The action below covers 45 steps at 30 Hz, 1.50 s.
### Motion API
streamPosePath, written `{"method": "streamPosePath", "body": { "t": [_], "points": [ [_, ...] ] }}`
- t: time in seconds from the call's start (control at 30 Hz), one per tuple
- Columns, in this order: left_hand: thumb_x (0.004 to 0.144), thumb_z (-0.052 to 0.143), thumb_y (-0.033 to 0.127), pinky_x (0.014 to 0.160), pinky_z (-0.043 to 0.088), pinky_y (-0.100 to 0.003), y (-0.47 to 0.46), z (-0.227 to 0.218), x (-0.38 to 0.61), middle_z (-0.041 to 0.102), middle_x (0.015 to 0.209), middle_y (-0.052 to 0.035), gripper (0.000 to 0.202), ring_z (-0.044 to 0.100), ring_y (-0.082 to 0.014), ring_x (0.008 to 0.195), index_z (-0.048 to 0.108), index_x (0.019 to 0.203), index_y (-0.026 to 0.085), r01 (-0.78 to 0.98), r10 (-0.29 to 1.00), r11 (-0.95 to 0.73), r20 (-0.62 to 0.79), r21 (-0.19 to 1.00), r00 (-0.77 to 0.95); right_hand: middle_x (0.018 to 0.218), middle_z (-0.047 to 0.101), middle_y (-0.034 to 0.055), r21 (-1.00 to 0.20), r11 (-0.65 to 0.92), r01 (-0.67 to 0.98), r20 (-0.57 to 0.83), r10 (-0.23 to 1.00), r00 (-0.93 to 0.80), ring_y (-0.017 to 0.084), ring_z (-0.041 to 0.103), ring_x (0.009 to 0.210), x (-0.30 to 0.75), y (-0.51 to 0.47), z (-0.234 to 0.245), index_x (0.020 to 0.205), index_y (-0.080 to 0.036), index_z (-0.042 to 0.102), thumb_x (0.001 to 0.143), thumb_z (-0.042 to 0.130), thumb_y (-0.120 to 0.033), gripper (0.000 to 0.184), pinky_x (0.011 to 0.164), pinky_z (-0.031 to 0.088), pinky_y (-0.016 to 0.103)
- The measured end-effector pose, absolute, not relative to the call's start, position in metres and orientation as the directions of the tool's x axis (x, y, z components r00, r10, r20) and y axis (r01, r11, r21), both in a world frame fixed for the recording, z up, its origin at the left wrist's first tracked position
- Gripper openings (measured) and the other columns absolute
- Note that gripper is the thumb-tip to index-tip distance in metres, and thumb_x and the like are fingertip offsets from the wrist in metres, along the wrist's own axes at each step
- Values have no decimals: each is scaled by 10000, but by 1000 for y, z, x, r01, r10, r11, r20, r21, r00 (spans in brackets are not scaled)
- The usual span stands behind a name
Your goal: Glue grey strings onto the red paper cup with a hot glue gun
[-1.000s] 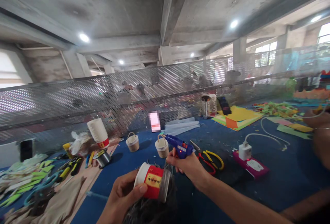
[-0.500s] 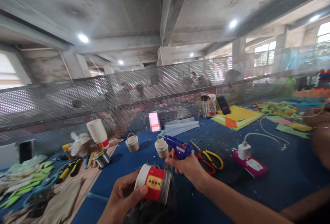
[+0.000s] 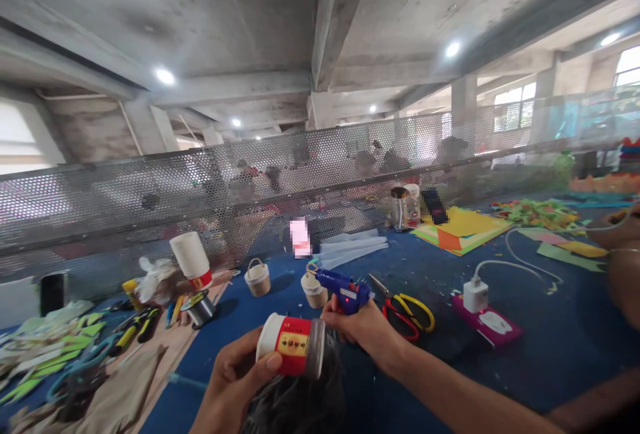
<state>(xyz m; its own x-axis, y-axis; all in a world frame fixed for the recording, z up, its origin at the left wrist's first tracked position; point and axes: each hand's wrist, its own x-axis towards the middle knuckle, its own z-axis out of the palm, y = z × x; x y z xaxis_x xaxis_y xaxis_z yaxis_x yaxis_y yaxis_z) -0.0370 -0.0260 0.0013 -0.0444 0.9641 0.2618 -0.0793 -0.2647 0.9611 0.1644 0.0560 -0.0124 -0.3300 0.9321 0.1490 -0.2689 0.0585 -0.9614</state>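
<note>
My left hand [image 3: 240,371] is closed round a paper cup [image 3: 293,344] with a red and yellow label, tipped on its side. Grey cord or strip covers the cup's right end, and a dark stringy heap [image 3: 305,397] lies beneath it. In my right hand [image 3: 363,327] is a blue hot glue gun [image 3: 345,289], gripped by its handle, its nozzle pointing left. Just behind the nozzle stands a small basket-like cup [image 3: 314,293] with a loop handle. A similar small basket [image 3: 258,279] stands to its left.
Red and yellow scissors [image 3: 410,314] lie right of the glue gun. A purple power strip [image 3: 487,321] holds a white charger. At left are stacked paper cups [image 3: 190,257], a wire spool [image 3: 201,309] and cutting tools. Coloured paper [image 3: 465,224] lies at the back, before a perforated screen [image 3: 320,174].
The paper cup in my left hand has risen slightly, moved a little left and turned somewhat. The glue gun in my right hand has shifted slightly left.
</note>
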Motion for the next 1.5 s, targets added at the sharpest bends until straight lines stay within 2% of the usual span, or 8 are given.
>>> {"method": "streamPosePath", "body": {
  "t": [0.2,0.47,0.7,0.87,1.03,1.17,1.3,1.5],
  "points": [
    [648,846,298,605,541,-227,-27,6,-28,733,690,-33,253,659,-177,653,796,873,192,-228,977,-209,194,951,-90,508,474,-78,-967,44,-251,139,917,-374,51,327,436,165,49,-8,662,-167,557,633,789,-257,251,427,259,202],
    [654,834,308,612,579,-300,-25,10,-19,751,751,-54,299,691,-201,622,764,907,165,-366,987,-135,93,921,-130,516,454,-72,-959,46,-280,165,894,-417,63,335,462,166,45,-10,661,-172,558,640,821,-351,319,444,258,208],
    [693,810,307,599,582,-321,-23,7,-18,759,770,-50,261,700,-213,618,757,914,179,-344,987,-139,101,929,-126,472,422,-85,-960,60,-273,161,916,-367,66,324,452,165,43,-5,605,-185,500,614,825,-370,374,448,244,215],
    [717,793,348,688,570,-309,-19,2,-23,774,877,-66,346,704,-222,719,759,1018,181,-227,975,-199,171,953,-139,522,458,-78,-953,126,-276,213,925,-313,63,333,454,166,52,-13,675,-180,539,673,782,-334,287,446,274,209],
    [694,801,387,741,552,-291,-19,4,-22,781,879,-60,403,695,-274,841,769,1034,173,53,928,-294,298,954,-224,514,457,-76,-950,196,-244,245,951,-189,64,355,429,166,56,-12,661,-184,521,702,750,-332,276,431,303,213],
    [706,789,378,794,537,-291,-20,5,-19,776,910,-51,400,681,-286,887,768,1058,189,227,890,-348,397,910,-225,596,525,-65,-930,149,-335,235,944,-232,45,334,416,168,51,-6,687,-187,519,686,771,-361,306,452,374,218],
    [732,775,314,789,534,-295,-15,-5,-23,767,970,-67,318,677,-277,862,778,1031,205,331,893,-360,425,872,-147,667,583,-44,-921,151,-358,254,932,-260,34,347,412,169,49,-6,698,-181,525,678,779,-329,295,441,368,210],
    [667,820,236,819,520,-301,-12,-10,-26,758,1036,-78,306,649,-302,942,800,972,219,393,862,-400,486,828,-146,693,610,-24,-931,188,-313,270,931,-247,53,415,447,170,52,-9,703,-178,544,694,737,-282,220,433,336,202]
  ]
}}
